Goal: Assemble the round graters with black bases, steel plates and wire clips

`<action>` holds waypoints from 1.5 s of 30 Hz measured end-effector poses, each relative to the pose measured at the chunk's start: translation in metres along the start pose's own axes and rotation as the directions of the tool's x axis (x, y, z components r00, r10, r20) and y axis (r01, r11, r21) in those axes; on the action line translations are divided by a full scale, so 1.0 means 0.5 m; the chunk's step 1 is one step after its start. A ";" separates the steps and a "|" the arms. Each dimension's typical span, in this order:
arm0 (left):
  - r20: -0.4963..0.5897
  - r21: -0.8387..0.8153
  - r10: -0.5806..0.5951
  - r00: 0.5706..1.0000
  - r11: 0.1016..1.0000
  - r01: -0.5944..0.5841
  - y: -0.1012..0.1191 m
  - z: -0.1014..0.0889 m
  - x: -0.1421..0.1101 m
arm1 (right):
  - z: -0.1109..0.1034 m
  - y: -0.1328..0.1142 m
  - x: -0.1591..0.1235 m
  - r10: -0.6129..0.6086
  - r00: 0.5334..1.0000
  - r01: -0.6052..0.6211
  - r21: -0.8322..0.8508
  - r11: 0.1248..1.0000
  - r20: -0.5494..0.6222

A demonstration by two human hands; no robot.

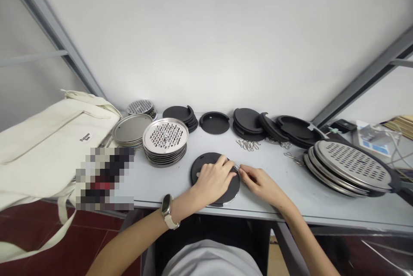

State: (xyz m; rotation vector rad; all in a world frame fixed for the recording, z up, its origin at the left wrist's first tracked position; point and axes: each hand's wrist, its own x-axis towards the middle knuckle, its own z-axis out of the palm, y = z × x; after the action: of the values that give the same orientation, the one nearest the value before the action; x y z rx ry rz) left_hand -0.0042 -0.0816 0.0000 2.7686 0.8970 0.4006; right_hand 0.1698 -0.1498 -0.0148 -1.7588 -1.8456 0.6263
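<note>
A black round plate (198,165) lies flat near the front edge of the table. My left hand (213,180) rests over it with bent fingers, gripping it by its right side. At that same edge my right hand (263,184) pinches a small metal wire clip (237,167) between thumb and forefinger. Part of the clip is hidden by the fingertips. More wire clips (248,144) lie in a loose pile behind my hands. A stack of round metal grater plates (165,136) stands to the left of the black plate.
Black round covers (214,122) line the wall side, some in stacks. Plain metal discs (132,128) and a cream bag (48,138) are at left. Large perforated metal plates (355,166) are stacked at right, near a few loose clips (293,158). Grey frame posts flank the table.
</note>
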 end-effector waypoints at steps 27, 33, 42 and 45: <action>0.059 0.031 -0.004 0.998 1.000 0.002 0.007 -0.015 0.004 | 0.005 -0.026 0.003 0.062 0.998 -0.066 -0.173 0.983 -0.024; 0.046 0.028 0.006 0.999 1.000 -0.007 0.005 -0.014 0.004 | 0.004 -0.028 0.004 0.076 0.997 -0.076 -0.209 0.975 -0.010; 0.043 -0.050 0.067 0.997 0.997 -0.065 0.005 -0.016 0.002 | 0.007 -0.022 0.002 0.066 0.998 -0.067 -0.211 0.975 -0.012; 0.029 -0.093 0.085 0.996 0.992 -0.082 0.004 -0.014 0.002 | 0.008 -0.021 0.001 0.058 0.998 -0.058 -0.207 0.977 -0.008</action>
State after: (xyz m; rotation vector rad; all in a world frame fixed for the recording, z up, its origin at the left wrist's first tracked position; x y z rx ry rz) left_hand -0.0042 -0.0818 0.0073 2.7265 0.7376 0.3984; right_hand 0.1593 -0.1496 -0.0110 -1.9514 -1.9226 0.4667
